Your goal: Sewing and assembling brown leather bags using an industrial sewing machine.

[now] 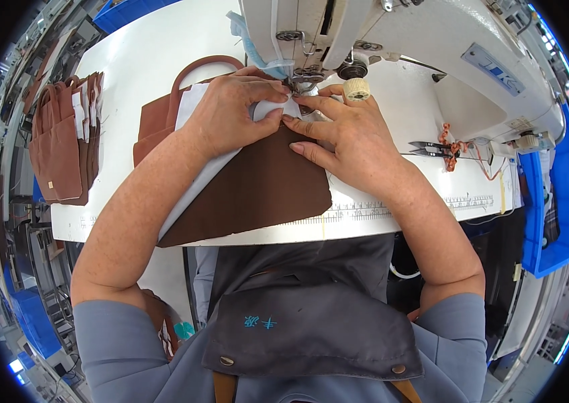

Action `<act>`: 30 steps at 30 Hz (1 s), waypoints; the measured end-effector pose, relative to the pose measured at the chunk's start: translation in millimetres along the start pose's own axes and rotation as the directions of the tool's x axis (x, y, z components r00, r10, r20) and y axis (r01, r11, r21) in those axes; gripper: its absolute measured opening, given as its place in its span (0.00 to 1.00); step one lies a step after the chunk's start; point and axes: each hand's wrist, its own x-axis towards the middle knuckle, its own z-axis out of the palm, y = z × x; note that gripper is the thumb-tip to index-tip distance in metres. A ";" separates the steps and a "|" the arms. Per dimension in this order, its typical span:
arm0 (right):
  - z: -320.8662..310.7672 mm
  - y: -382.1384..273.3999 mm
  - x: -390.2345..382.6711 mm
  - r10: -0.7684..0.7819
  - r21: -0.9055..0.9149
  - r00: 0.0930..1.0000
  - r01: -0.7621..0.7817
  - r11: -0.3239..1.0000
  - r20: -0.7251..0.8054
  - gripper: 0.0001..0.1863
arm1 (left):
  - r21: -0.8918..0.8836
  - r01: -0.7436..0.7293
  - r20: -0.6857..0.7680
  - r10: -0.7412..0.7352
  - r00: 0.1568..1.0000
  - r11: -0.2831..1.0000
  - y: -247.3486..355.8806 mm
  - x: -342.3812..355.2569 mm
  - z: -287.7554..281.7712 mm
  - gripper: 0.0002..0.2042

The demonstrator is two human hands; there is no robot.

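Both the left hand (234, 111) and the right hand (358, 134) are at the needle area of a white industrial sewing machine (338, 33) in the head view. Between them, a dark brown panel (257, 188) with a white backing (194, 185) lies on the white table (126, 57), its lower left corner reaching the table's front edge and its upper end beside the presser foot (292, 82). The left hand's fingers curl over the white fold, thumb below; whether they pinch it tightly I cannot tell. The right hand's fingers are spread, with tips resting on the panel near the foot. Beyond the left wrist is a reddish-brown piece with a looped handle (197, 65), partly covered by that hand.

Farther left on the table lies a pile of brown handled bag pieces (56, 151). Near the right forearm are dark thread snips (431, 149) with an orange strip (451, 153) tied on. Ruler markings (358, 213) run along the front edge. A blue crate (553, 258) stands past the table's right end.
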 end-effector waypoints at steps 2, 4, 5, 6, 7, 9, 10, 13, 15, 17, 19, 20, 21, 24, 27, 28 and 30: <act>-0.3 -2.7 0.8 0.009 -0.003 1.000 -0.009 1.000 0.004 0.17 | -0.004 -0.021 0.006 0.021 1.000 1.000 -3.7 1.3 -0.9 0.10; 0.5 -3.1 1.6 0.019 -0.010 1.000 -0.019 1.000 0.006 0.17 | -0.037 -0.028 0.015 0.029 0.999 0.999 -6.8 3.3 -1.3 0.10; 1.6 -3.1 1.9 0.012 -0.013 1.000 -0.012 1.000 -0.013 0.17 | -0.040 -0.029 0.014 0.029 0.999 0.999 -7.9 4.2 -2.2 0.10; 2.5 -2.9 1.2 0.006 -0.015 1.000 -0.007 1.000 -0.029 0.17 | -0.042 -0.019 0.025 0.020 0.999 0.999 -8.3 4.7 -2.3 0.10; 2.7 -3.3 1.6 0.008 -0.017 1.000 -0.009 1.000 -0.026 0.17 | -0.044 -0.010 0.036 0.012 0.999 0.999 -8.8 4.9 -2.4 0.10; 2.6 -5.3 3.4 0.025 -0.022 0.999 -0.026 0.999 -0.032 0.17 | -0.045 0.001 0.036 0.001 0.999 0.999 -10.3 4.9 -3.9 0.10; 3.9 -5.3 3.6 0.026 -0.025 0.999 -0.026 0.999 -0.030 0.17 | -0.041 0.012 0.037 -0.010 0.999 0.999 -11.4 4.3 -4.5 0.10; 7.7 -1.1 3.2 0.028 0.023 0.998 -0.027 0.999 -0.052 0.17 | -0.036 -0.030 0.042 0.031 0.999 0.999 -16.3 8.6 -2.1 0.10; 8.0 -0.8 2.8 0.051 0.021 0.998 -0.050 0.999 -0.036 0.17 | -0.041 -0.026 0.049 0.028 0.998 0.999 -19.4 10.8 -0.9 0.10; 8.9 -3.3 1.7 0.044 0.018 0.998 -0.043 0.999 -0.045 0.17 | -0.047 -0.024 0.050 0.026 0.998 0.999 -20.7 8.9 -0.6 0.10; 9.1 -4.0 1.8 0.037 0.017 0.998 -0.036 0.999 -0.055 0.17 | -0.044 -0.034 0.040 0.036 0.999 0.998 -20.2 7.7 -1.5 0.10; 9.2 -3.5 2.4 0.035 0.015 0.998 -0.035 0.999 -0.053 0.17 | -0.046 -0.035 0.042 0.037 0.998 0.998 -19.4 8.6 -2.3 0.10; 9.7 -3.5 2.6 0.037 0.015 0.998 -0.036 0.999 -0.053 0.17 | -0.030 -0.038 0.035 0.039 0.999 0.999 -18.3 9.5 -3.6 0.10; 7.8 -3.4 3.7 0.032 -0.014 0.998 -0.033 0.999 -0.060 0.17 | -0.009 -0.061 0.023 0.061 0.998 0.998 -19.6 10.6 -2.3 0.10; 6.8 -3.5 3.9 0.022 -0.054 0.997 -0.026 0.998 -0.072 0.16 | 0.009 -0.071 0.008 0.071 0.997 0.997 -19.0 11.4 0.1 0.10; 6.9 -3.0 3.4 0.029 -0.052 0.997 -0.033 0.998 -0.077 0.16 | 0.016 -0.060 -0.002 0.060 0.998 0.998 -18.6 12.1 1.3 0.09; 7.0 -2.7 2.3 0.018 -0.067 0.997 -0.023 0.998 -0.081 0.17 | 0.001 -0.050 -0.001 0.050 0.999 0.999 -19.0 12.4 3.5 0.09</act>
